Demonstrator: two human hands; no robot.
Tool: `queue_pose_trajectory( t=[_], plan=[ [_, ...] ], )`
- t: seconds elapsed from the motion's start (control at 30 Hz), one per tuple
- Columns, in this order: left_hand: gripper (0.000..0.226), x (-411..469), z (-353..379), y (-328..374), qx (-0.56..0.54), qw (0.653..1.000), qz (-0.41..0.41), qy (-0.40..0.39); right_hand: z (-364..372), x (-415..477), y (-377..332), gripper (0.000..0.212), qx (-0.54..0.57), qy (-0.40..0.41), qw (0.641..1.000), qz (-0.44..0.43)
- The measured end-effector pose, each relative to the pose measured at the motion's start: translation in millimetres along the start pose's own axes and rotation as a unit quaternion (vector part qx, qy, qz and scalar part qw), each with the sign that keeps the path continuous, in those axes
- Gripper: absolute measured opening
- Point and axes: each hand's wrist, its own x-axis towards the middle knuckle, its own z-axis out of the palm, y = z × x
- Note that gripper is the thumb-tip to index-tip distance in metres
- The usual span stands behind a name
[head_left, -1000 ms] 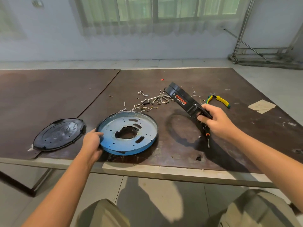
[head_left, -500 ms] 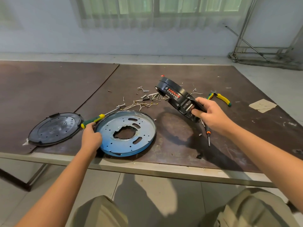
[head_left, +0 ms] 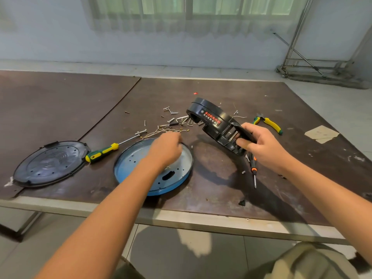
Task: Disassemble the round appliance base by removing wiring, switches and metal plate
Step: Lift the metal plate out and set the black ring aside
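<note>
Pale wall (head_left: 50,37), curtained window (head_left: 191,11) — dark brown worktable (head_left: 60,101), tiled floor (head_left: 181,248).

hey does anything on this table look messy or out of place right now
Yes. Loose screws and wire bits lie scattered over the table behind the blue metal plate, unsorted. A small black fragment sits near the front edge.
</note>
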Motion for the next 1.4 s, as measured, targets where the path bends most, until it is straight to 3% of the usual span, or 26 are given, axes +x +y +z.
queue_pose_trajectory(
  t=[0.1, 0.17, 0.3, 0.5, 0.63, 1.03, 1.27, 1.4],
  plan=[
    [0.036, 21, 25, 21, 0.020, 0.992, 0.053, -0.112, -8, 1, 3, 0.007, -0.005, 0.003, 1.000, -0.012],
    [0.046, 30, 37, 22, 0.063, 0.987, 0.051, -0.139, -12, 0, 6, 0.009, -0.006, 0.010, 1.000, -0.016],
    [0.045, 45, 45, 19, 0.101, 0.989, 0.027, -0.103, -19, 0, 12, 0.008, -0.002, 0.011, 1.000, -0.019],
    [0.022, 64, 45, 32, 0.120, 0.989, 0.012, -0.089, -22, 3, 20, 0.011, 0.033, 0.025, 0.999, -0.009],
    [0.025, 65, 49, 49, 0.127, 0.989, 0.015, -0.080, -25, 3, 26, 0.012, 0.047, 0.048, 0.998, -0.003],
    [0.020, 14, 83, 107, -0.086, 0.979, 0.126, -0.134, -34, -5, 27, 0.018, 0.058, 0.044, 0.997, 0.029],
    [0.021, 7, 91, 130, -0.119, 0.972, 0.134, -0.153, -41, -8, 25, 0.013, 0.054, 0.046, 0.997, 0.029],
    [0.022, 12, 95, 147, -0.085, 0.970, 0.135, -0.184, -48, -9, 31, 0.011, 0.042, 0.044, 0.998, 0.025]
  ],
)
